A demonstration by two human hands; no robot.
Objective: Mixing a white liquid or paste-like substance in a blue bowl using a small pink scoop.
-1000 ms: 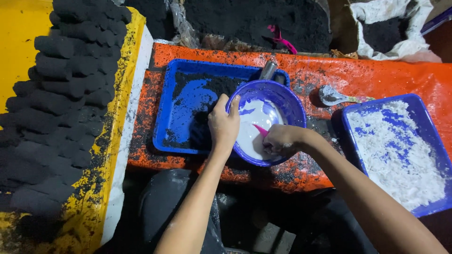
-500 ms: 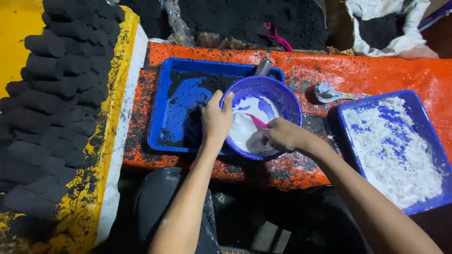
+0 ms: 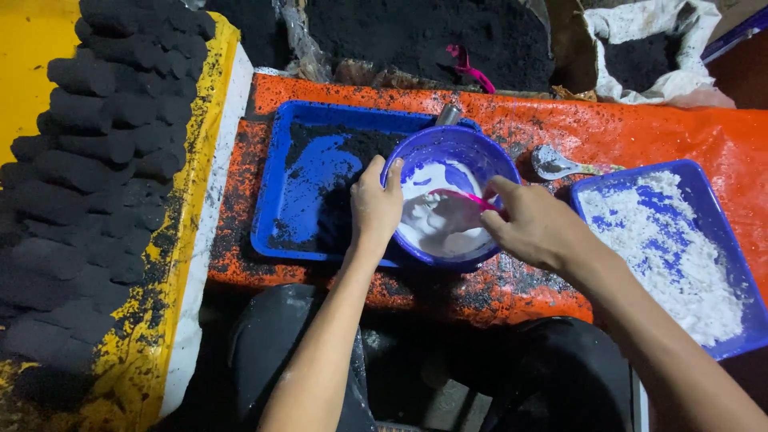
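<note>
Bowl: round purple plastic bowl (image 3: 472, 152) sitting on the orange tarp-covered table (image 3: 640, 132), overlapping the right edge of the blue tray, with thick white paste (image 3: 436, 228) pooled in the bottom.

Left hand: the left hand (image 3: 374, 204) is clamped on the bowl's left rim, thumb and fingers curled over the edge.

Right hand: the right hand (image 3: 532, 224) is at the bowl's right side, fingers pinched together on a pink stirring tool (image 3: 460, 197) whose tip is down in the paste.

Blue tray: flat rectangular blue plastic tray (image 3: 280, 192) left of the bowl, smeared with black powder.

Powder tray: second blue tray (image 3: 724, 216) over on the right, well apart from the bowl, holding loose white powder.

Spoon: metal spoon (image 3: 556, 164) caked in white, lying on the tarp between the bowl and the powder tray.

Left side: rows of black lumpy briquettes (image 3: 96, 152) stacked on a yellow surface (image 3: 24, 48).

Back: pile of black powder (image 3: 416, 36) behind the table, plus a white sack (image 3: 684, 80) with more black stuff inside.
</note>
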